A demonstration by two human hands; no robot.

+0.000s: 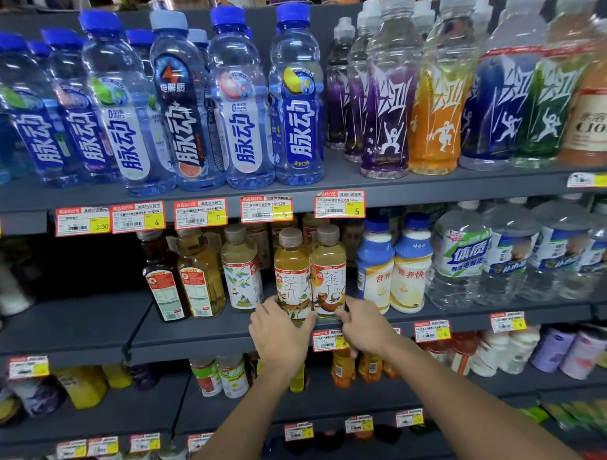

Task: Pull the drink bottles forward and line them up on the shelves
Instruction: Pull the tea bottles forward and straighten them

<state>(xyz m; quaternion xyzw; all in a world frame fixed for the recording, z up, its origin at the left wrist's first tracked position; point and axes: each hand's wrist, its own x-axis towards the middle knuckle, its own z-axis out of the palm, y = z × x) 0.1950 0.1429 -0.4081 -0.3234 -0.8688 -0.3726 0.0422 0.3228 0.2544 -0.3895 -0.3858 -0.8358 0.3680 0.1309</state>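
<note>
The left hand (278,334) grips the base of the left tea bottle (292,277) and the right hand (364,324) pinches the right tea bottle (328,274). Both are full of amber tea and stand near the middle shelf's (194,332) front edge. The task looks partly done: the three bottles (201,273) left of this pair seem set further back.

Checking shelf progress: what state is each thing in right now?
Left tea bottle: upright, capped, gripped by left hand.
Right tea bottle: upright, capped, gripped by right hand.
Floral bottle: upright, capped, set further back.
Milk bottles: upright, capped, untouched.
Blue bottles: upright, at shelf front.
</note>
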